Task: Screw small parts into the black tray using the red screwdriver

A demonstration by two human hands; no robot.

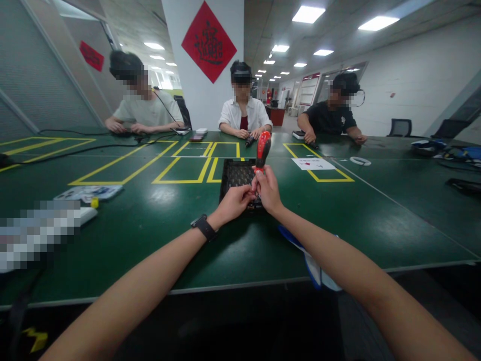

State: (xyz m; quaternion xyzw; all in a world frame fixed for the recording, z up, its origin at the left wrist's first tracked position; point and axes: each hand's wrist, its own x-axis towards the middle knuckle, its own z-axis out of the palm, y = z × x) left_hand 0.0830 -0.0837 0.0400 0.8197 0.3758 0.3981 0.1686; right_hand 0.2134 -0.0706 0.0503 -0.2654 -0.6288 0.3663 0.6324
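Three people [245,113] are seated across the green worktop [169,215], which is marked with yellow tape [176,181]; behind them, a white pillar [203,100] is hung with a red sign [209,42]. The room is lit by ceiling lights [308,14]. A screwdriver [263,148] is held handle-up over a black tray [225,178], pinched low by the fingers of the right hand [267,189]. Beside it, the left hand's [237,199] fingers are bunched; whether anything is pinched cannot be told.
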